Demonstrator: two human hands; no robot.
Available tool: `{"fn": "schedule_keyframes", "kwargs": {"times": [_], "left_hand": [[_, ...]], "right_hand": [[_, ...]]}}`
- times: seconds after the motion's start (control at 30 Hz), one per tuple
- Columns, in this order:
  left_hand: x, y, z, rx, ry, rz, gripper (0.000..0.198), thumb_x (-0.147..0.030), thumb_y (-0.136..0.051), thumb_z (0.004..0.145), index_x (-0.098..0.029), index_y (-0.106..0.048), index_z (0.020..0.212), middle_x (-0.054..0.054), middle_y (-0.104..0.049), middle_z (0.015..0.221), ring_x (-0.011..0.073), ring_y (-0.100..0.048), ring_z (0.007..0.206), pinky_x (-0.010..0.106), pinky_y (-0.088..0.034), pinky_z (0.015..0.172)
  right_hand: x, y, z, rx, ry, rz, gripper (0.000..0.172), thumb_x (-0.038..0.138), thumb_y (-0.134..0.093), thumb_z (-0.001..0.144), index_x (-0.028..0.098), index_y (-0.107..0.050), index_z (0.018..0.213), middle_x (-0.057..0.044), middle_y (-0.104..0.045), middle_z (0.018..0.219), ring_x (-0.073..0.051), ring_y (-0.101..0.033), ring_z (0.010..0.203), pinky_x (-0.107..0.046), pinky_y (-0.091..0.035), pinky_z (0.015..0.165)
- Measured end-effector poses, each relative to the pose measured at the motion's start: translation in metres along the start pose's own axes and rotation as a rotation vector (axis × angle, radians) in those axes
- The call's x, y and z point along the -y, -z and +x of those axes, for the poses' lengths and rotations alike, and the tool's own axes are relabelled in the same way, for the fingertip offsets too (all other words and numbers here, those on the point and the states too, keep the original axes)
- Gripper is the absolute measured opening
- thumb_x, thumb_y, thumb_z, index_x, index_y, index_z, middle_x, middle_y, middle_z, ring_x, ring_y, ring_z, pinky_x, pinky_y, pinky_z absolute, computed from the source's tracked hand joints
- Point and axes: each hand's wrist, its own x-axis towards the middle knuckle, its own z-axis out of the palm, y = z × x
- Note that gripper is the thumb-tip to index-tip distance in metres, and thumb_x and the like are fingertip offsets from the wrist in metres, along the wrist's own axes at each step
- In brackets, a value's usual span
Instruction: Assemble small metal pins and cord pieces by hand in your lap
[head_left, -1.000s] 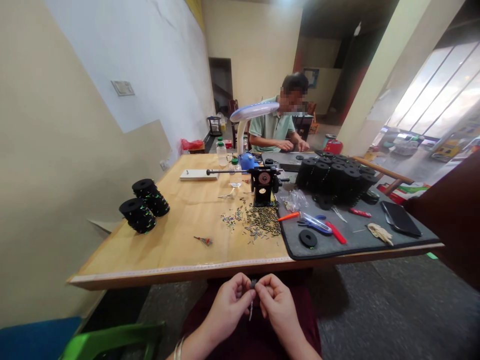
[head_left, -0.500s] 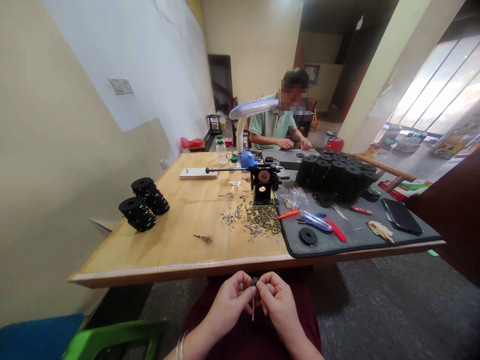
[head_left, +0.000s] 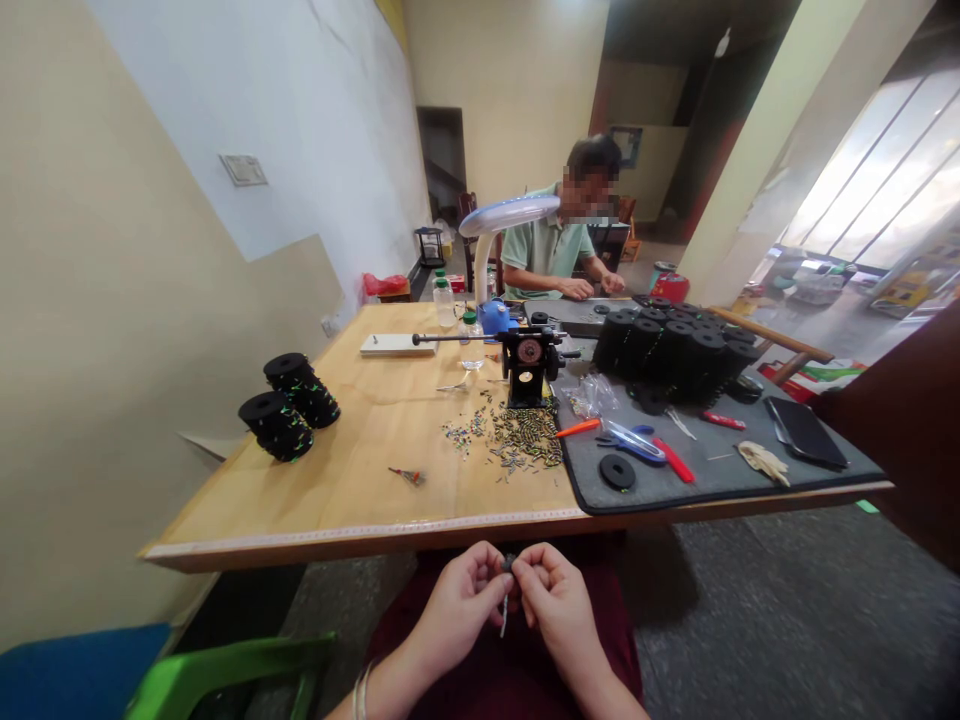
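My left hand (head_left: pixel 471 592) and my right hand (head_left: pixel 549 598) meet above my lap, just in front of the table edge. Both are closed, thumbs against fingers, pinching a small dark piece (head_left: pixel 509 563) between them; its kind cannot be made out. A thin pale strip (head_left: pixel 504 615) hangs down from between the hands. Beyond them on the table lie a heap of small dark-and-yellow cylindrical pieces (head_left: pixel 525 438), a scatter of tiny coloured bits (head_left: pixel 463 433) and a small bundle with red ends (head_left: pixel 407 476). A black hand-crank winder (head_left: pixel 526 365) stands behind the heap.
Black spools stand stacked on the left (head_left: pixel 289 390) and massed on the right (head_left: pixel 701 355). The grey mat (head_left: pixel 675 478) bears blue-handled pliers (head_left: pixel 634 440), a flat black spool (head_left: pixel 616 472) and a phone (head_left: pixel 806 430). Behind a desk lamp (head_left: pixel 510 213) a person (head_left: pixel 551 255) sits working. A green stool (head_left: pixel 225 670) is at lower left.
The pale strip below my hands has shifted slightly. Both hands keep their pinch in the same place, and the view has moved very little.
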Motion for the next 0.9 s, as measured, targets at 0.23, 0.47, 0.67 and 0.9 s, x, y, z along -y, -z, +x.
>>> {"fn": "schedule_keyframes", "kwargs": {"times": [0.23, 0.47, 0.67, 0.9], "left_hand": [[-0.004, -0.004, 0.0, -0.036, 0.014, -0.131, 0.036, -0.042, -0.075, 0.067, -0.018, -0.049, 0.075, -0.006, -0.053, 0.06, 0.0087, -0.052, 0.049, 0.021, -0.048, 0.046], [-0.007, -0.003, -0.001, 0.021, 0.113, -0.177, 0.027, -0.034, -0.075, 0.069, -0.014, -0.058, 0.073, -0.001, -0.061, 0.065, 0.0101, -0.057, 0.056, 0.021, -0.046, 0.053], [-0.006, 0.001, 0.002, -0.049, 0.121, -0.181, 0.028, -0.037, -0.075, 0.068, -0.014, -0.058, 0.072, -0.003, -0.058, 0.059, 0.0089, -0.053, 0.053, 0.019, -0.042, 0.05], [-0.005, 0.001, 0.004, -0.071, 0.082, -0.112, 0.029, -0.038, -0.073, 0.067, -0.015, -0.057, 0.071, -0.004, -0.055, 0.057, 0.0081, -0.05, 0.047, 0.02, -0.041, 0.048]], "right_hand": [[-0.004, 0.001, 0.001, -0.01, -0.014, 0.021, 0.047, 0.062, -0.068, 0.066, 0.019, -0.05, 0.068, 0.012, -0.039, 0.037, -0.004, -0.027, 0.032, -0.016, -0.018, 0.035], [-0.001, 0.001, -0.001, 0.005, -0.054, 0.028, 0.048, 0.063, -0.068, 0.064, 0.018, -0.052, 0.068, 0.011, -0.04, 0.036, -0.004, -0.027, 0.032, -0.018, -0.021, 0.036], [-0.001, 0.003, -0.005, 0.027, -0.083, 0.021, 0.048, 0.062, -0.067, 0.066, 0.018, -0.049, 0.063, 0.011, -0.04, 0.034, -0.003, -0.024, 0.032, -0.018, -0.017, 0.037], [-0.003, 0.003, -0.012, 0.112, -0.145, -0.007, 0.047, 0.063, -0.065, 0.068, 0.019, -0.047, 0.062, 0.012, -0.037, 0.031, -0.003, -0.022, 0.029, -0.018, -0.012, 0.036]]}}
